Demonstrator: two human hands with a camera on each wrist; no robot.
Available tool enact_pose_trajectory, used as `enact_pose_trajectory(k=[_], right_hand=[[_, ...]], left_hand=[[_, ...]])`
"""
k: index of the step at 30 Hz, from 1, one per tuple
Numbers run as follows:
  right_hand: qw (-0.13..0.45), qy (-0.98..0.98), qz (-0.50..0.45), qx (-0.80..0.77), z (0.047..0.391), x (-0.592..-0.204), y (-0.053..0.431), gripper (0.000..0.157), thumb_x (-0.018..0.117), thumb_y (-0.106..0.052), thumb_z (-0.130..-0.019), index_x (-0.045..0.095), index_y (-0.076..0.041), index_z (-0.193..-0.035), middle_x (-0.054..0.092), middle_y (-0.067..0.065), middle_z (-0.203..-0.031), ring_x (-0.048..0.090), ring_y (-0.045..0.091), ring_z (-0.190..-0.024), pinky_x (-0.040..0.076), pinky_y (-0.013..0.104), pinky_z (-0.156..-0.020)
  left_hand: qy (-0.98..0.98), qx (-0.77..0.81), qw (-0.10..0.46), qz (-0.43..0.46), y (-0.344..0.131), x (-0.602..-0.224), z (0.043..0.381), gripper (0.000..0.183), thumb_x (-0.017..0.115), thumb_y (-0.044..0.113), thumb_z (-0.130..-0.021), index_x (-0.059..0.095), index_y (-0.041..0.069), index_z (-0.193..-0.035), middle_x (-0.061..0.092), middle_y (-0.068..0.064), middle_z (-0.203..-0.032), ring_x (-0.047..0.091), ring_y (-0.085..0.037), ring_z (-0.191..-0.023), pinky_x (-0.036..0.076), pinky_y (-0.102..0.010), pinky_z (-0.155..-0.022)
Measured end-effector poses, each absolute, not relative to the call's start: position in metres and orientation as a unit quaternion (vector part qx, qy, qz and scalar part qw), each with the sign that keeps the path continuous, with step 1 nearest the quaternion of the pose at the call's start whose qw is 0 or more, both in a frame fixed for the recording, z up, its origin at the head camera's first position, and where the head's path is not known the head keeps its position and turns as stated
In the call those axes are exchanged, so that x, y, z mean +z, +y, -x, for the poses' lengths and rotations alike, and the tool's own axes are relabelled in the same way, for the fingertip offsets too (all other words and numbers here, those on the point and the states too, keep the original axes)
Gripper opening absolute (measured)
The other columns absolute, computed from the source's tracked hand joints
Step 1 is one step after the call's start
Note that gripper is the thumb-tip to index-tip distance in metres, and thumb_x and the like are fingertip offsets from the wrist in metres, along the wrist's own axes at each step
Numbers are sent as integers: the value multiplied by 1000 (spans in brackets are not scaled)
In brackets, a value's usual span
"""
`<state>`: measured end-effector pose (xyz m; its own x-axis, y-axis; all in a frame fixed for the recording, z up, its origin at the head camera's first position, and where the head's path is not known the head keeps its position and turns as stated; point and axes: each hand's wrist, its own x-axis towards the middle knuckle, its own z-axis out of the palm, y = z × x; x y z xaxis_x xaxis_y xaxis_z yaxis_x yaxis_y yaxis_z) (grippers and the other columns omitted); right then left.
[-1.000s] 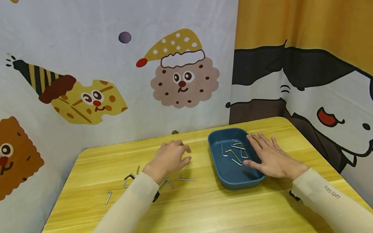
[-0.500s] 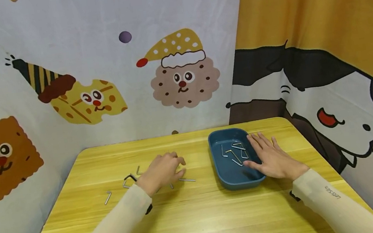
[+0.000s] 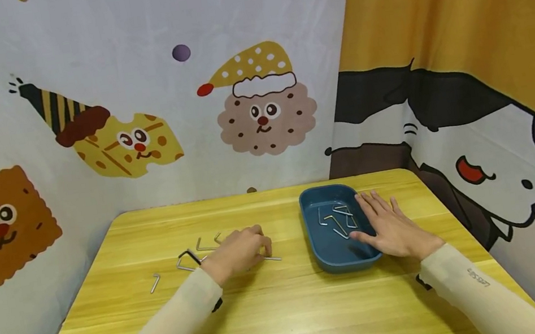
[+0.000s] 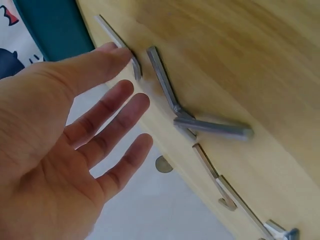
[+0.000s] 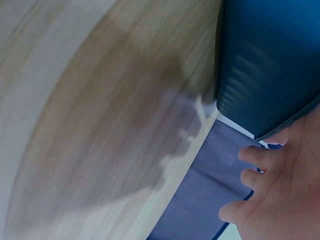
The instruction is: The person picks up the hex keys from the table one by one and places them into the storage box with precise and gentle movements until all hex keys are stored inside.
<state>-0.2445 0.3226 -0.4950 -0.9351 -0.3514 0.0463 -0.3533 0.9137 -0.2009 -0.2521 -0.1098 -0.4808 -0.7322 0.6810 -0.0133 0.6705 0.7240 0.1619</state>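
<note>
A silver L-shaped hex key (image 3: 273, 258) lies on the table, and my left hand (image 3: 238, 252) is down over it, fingers bent. In the left wrist view, thumb and forefinger pinch the hex key (image 4: 112, 31) near its bend, while the other fingers stay spread. Larger hex keys (image 4: 162, 77) lie close beside that hand. My right hand (image 3: 390, 225) rests along the right rim of a blue tray (image 3: 348, 266), its fingers straight. Several hex keys (image 3: 341, 233) lie inside the tray. In the right wrist view, the fingers (image 5: 257, 156) touch the tray's outer edge.
More hex keys lie left of the left hand, among them a dark one (image 3: 190, 256) and a small one (image 3: 155, 283) farther left. The wooden table (image 3: 269, 326) ends at a patterned curtain (image 3: 207, 175) behind.
My left hand has come down and nearer to me, onto the hex key beside the tray, uncovering keys behind it. The right hand and the tray have stayed put.
</note>
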Motion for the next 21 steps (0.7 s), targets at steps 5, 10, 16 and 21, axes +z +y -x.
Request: enact_pose_trajectory(k=[5,10,16,21], right_hand=[[4,-978,-179,107,244,-497,324,106,60,-71,-114,20,-2,-186,24,28,-192,15,58,-180,11,89,-139],[3,-977,-180,111,244,-496,323,107,60,-71,-114,20,-3,-186,24,28,-192,15,58,-180,10,89,-139],[1,-977,-180,114,243,-493,322,106,61,-69,-114,20,-2,-186,23,28,-192,15,58,-180,9,88,-139],[-2,-977,-180,114,243,-493,323,107,60,-71,-114,20,-2,-186,24,29,-192,15,58,-180,9,88,-139]], left_hand=[[929,55,22,-365,-102,-481,255,15,91,14,-103,89,29,-106,77,-4,-124,78,-22,-108,69,-43,-95],[932,56,14,-358,-103,-484,255,11,90,17,-104,87,28,-105,77,-4,-130,79,-23,-113,70,-44,-95],[933,74,37,-349,-106,-484,250,23,84,31,-111,82,22,-131,77,-6,-135,77,-24,-113,69,-46,-98],[930,93,72,-349,-107,-482,244,42,86,42,-108,79,19,-143,76,-10,-146,77,-29,-122,68,-49,-108]])
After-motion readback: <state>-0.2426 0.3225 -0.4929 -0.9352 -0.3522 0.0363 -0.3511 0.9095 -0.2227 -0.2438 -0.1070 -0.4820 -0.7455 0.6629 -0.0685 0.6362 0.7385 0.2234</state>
